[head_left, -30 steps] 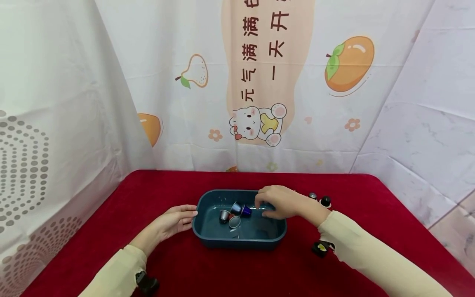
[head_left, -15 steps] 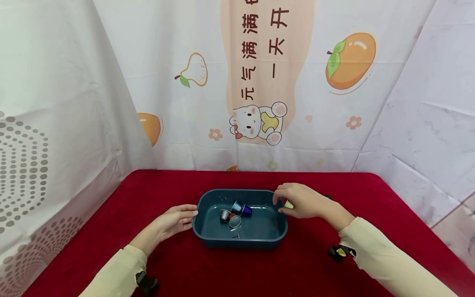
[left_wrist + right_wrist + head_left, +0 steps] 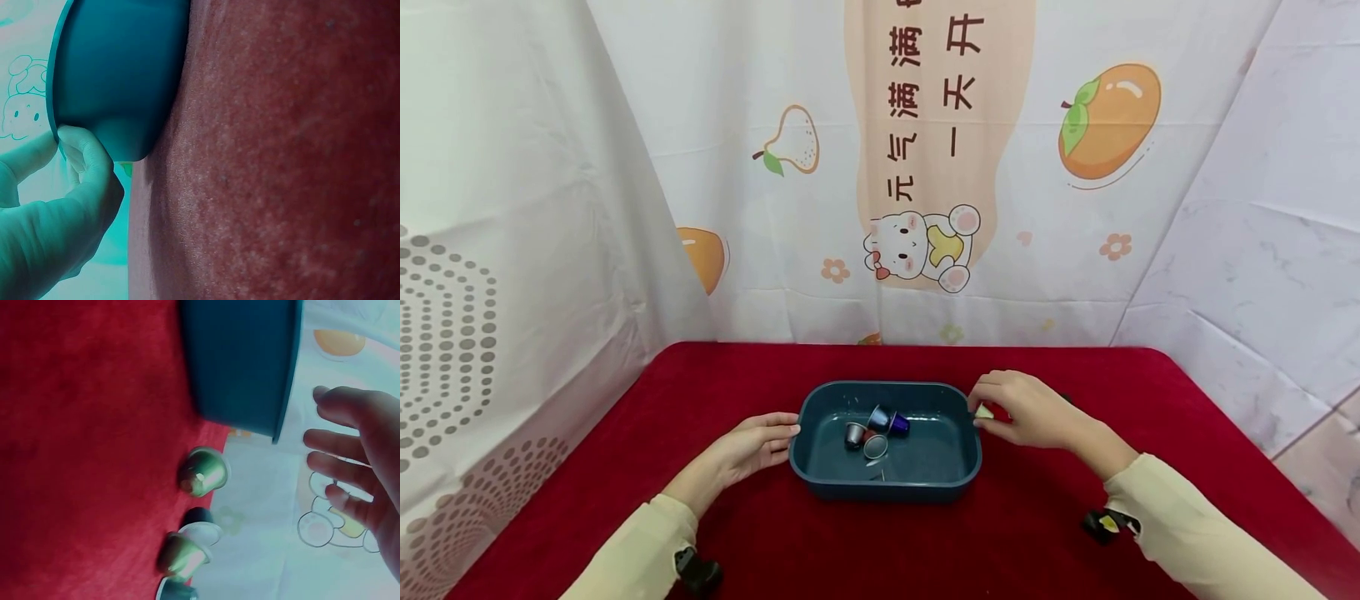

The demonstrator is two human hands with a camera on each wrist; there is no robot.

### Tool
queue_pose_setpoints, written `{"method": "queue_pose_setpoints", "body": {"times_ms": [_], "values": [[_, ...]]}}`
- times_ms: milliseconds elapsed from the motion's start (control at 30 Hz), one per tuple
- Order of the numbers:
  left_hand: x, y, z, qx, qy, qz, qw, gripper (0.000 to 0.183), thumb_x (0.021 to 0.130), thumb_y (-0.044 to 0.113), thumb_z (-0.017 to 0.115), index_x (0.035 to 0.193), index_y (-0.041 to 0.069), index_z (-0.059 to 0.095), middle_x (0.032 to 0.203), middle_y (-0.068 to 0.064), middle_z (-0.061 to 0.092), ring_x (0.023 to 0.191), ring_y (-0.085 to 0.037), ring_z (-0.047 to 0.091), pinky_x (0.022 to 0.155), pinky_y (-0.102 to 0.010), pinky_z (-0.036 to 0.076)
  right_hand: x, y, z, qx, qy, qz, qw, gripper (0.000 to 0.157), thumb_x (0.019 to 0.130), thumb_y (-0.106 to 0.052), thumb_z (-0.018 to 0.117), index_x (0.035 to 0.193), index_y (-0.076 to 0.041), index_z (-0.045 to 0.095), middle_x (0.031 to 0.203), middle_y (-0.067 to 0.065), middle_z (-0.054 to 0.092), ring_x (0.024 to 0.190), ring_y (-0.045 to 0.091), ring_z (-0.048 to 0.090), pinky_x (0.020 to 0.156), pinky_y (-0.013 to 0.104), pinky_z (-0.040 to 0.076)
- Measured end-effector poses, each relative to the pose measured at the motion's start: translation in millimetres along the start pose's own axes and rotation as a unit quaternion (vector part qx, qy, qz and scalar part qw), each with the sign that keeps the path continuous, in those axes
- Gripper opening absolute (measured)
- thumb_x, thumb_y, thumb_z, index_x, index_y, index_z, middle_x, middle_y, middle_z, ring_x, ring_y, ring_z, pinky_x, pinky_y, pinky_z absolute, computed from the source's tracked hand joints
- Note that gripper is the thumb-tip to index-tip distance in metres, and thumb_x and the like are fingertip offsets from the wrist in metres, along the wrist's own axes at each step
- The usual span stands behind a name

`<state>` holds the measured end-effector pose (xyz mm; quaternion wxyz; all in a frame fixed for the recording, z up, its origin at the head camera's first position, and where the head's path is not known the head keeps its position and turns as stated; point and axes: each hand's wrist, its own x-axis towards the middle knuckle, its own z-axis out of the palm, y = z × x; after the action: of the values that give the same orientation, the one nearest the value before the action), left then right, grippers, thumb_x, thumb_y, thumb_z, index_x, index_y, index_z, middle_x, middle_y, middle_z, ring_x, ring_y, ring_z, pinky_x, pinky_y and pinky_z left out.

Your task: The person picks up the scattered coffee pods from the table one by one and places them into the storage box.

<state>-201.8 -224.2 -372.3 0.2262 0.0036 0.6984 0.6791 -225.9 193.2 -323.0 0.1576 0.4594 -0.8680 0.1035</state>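
At left end of tray [image 3: 925, 454], left hand [image 3: 752, 444] pinches edge; beyond right end, right hand [image 3: 1026, 408] hovers, fingers apart, near green capsule [image 3: 205, 473]; inside tray, capsules [image 3: 854, 435] cluster left of centre.

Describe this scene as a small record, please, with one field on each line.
container: blue-green rectangular bin with rounded corners, on red fabric tablecloth
left hand: touches the bin's left rim
right hand: beside the bin's right end, holding nothing
inside bin: silver metallic capsule, light blue metallic capsule, dark blue metallic capsule, grey-lidded capsule; reddish item partly hidden
outside bin: two green metallic capsules, two dark capsules, one cut off by the picture edge
backdrop: white printed curtain
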Motion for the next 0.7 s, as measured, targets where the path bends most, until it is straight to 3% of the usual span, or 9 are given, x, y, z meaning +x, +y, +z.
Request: {"method": "queue_pose_setpoints", "body": {"times_ms": [333,700], "values": [[0.9,-0.6,0.1,-0.005,0.005,-0.001,1.0000,0.055,0.098,0.018,0.054,0.142,-0.007,0.030,0.106,0.005,0.061,0.093,-0.004,0.063,0.086,-0.022,0.054,-13.0,9.7,10.9,-0.034,0.069,-0.039,0.996,0.032,0.066,-0.019,0.087,0.090,-0.017,0.067,0.086,-0.005,0.065,0.074,0.007,0.055,0.067,0.022,0.050],[1.0,-1.5,-0.5,-0.007,-0.001,0.002,1.0000,0.053,0.098,0.018,0.055,0.139,-0.007,0.033,0.102,0.006,0.062,0.091,-0.004,0.063,0.085,-0.022,0.054,-27.0,24.5,19.8,-0.053,0.075,-0.039,0.995,0.028,0.068,-0.017,0.086,0.087,-0.017,0.066,0.091,-0.005,0.065,0.076,0.005,0.052,0.067,0.021,0.049]]}}
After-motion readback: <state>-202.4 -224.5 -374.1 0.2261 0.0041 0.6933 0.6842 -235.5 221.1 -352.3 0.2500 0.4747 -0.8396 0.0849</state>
